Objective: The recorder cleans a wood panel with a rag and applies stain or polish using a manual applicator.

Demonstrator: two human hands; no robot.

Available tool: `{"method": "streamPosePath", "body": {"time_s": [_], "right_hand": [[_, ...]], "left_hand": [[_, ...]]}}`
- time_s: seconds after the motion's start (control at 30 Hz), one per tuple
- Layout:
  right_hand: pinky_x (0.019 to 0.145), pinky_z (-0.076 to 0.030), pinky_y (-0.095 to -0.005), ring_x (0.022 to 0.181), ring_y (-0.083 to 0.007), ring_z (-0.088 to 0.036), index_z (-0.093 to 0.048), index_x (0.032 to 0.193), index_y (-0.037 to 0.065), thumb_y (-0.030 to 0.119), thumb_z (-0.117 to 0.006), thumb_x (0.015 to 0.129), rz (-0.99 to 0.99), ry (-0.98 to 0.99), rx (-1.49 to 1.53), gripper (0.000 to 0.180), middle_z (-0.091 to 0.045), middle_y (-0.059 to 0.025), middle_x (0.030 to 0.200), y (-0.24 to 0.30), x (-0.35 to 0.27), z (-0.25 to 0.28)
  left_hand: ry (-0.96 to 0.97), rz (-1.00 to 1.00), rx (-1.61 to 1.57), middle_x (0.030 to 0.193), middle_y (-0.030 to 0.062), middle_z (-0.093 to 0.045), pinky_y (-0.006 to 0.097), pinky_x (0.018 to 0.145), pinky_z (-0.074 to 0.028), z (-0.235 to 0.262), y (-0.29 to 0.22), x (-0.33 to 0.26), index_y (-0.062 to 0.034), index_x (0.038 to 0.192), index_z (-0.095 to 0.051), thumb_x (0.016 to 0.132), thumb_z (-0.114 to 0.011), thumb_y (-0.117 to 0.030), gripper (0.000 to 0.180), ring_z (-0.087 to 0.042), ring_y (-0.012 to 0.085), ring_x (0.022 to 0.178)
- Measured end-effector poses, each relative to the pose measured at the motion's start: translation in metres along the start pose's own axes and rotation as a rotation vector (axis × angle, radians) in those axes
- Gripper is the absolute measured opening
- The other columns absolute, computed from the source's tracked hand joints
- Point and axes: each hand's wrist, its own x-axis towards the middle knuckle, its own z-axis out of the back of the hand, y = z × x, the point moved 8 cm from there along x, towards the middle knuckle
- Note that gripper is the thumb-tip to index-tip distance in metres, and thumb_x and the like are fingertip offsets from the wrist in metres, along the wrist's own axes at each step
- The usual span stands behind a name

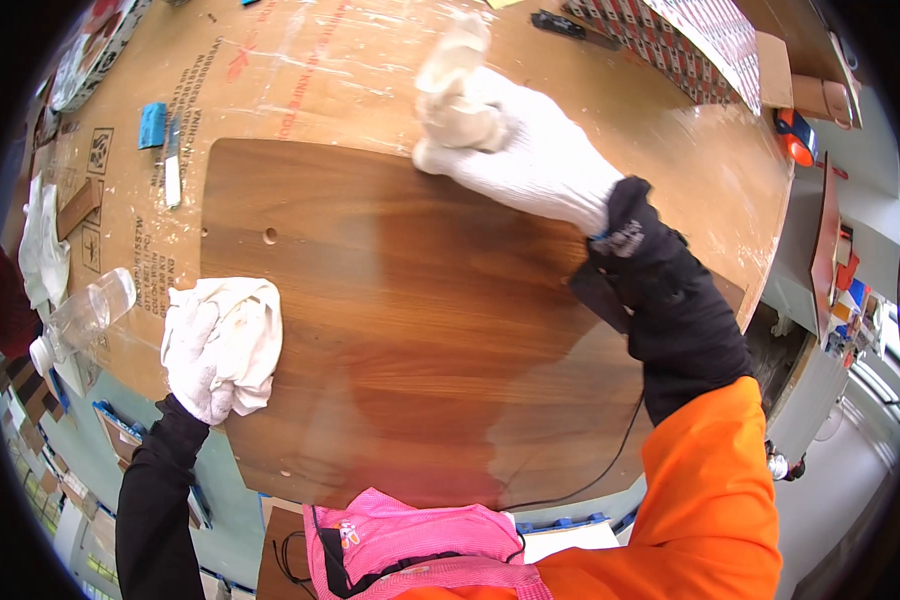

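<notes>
A brown wood-grain panel [450,290] with rounded corners and a small hole lies flat in front of me. At its left edge, my left hand [198,370], in a white knit glove, is closed on a crumpled white cloth [245,320] resting against the panel. Over the panel's far edge reaches my right hand [530,150], also gloved in white. Its fingers are curled round a cream-coloured cloth [460,115], somewhat blurred, with one end sticking out away from me. Reflections lie across the panel's glossy middle and near part.
Cardboard [300,70] covers the table under the panel. A clear plastic bottle [100,305] lies at the left, near a blue block [152,126] and a white-bladed tool [173,175]. A patterned box [680,45] stands far right. A thin black cable [595,478] crosses the panel's near right.
</notes>
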Motion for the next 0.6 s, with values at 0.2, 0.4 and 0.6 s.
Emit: {"method": "streamPosePath", "body": {"time_s": [0.2,0.4,0.6], "right_hand": [[0.087,-0.055,-0.0327,0.094,-0.0135,-0.067,-0.064,0.124,0.011,0.020,-0.083,0.087,-0.119,0.038,0.434,0.042,-0.072,-0.0042,0.105,-0.025,-0.022,0.013],[0.089,-0.056,-0.0354,0.098,-0.0215,-0.072,-0.066,0.120,0.010,0.030,-0.081,0.086,0.040,0.059,0.104,0.042,-0.075,-0.0100,0.105,0.020,0.071,-0.060],[0.087,-0.056,-0.0362,0.093,-0.0234,-0.071,-0.067,0.113,0.010,0.033,-0.079,0.085,0.101,0.119,0.030,0.038,-0.074,-0.0102,0.100,0.056,0.089,-0.066]], "left_hand": [[0.053,-0.577,0.683,0.144,0.0210,-0.058,0.064,0.110,-0.039,-0.012,-0.047,-0.005,-0.0111,0.113,-0.073,0.088,-0.066,-0.028,0.031,-0.052,0.0510,0.132],[0.018,-0.634,0.658,0.143,0.0197,-0.060,0.063,0.109,-0.040,-0.010,-0.056,-0.006,-0.0111,0.110,-0.073,0.084,-0.067,-0.028,0.032,-0.054,0.0491,0.132],[-0.049,-0.665,0.644,0.135,0.0169,-0.065,0.061,0.103,-0.044,-0.008,-0.072,-0.003,-0.0108,0.103,-0.072,0.075,-0.072,-0.027,0.033,-0.059,0.0450,0.128]]}}
